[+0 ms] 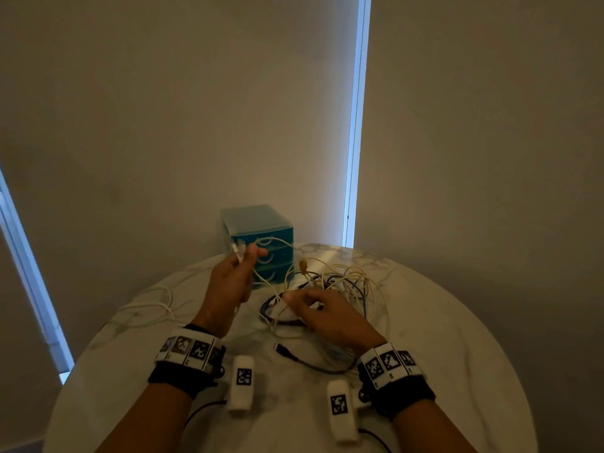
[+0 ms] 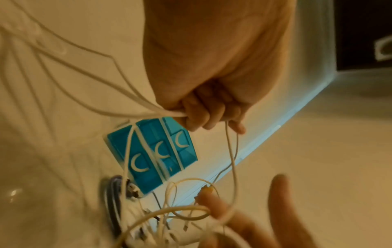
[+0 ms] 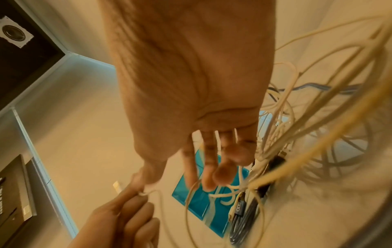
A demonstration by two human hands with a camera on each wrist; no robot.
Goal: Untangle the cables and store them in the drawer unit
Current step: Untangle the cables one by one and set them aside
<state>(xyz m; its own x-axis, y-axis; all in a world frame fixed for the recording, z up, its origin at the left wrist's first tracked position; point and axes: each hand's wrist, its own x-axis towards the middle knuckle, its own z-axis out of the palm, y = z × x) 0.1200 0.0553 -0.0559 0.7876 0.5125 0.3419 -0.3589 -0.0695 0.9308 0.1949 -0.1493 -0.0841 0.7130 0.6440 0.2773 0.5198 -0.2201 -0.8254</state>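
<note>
head cam looks down; wrist cams close, all share drawer unit (image 1: 260,243).

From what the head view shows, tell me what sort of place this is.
Probably a room in a home or small office: a round marble-look table set against drawn roller blinds, with a small teal drawer unit at its far edge.

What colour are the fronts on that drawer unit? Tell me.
Translucent teal-blue fronts on the drawer unit, with pale crescent handles; clearest in the left wrist view.

Round marble table (image 1: 441,338); beige blinds (image 1: 183,109) behind.
</note>
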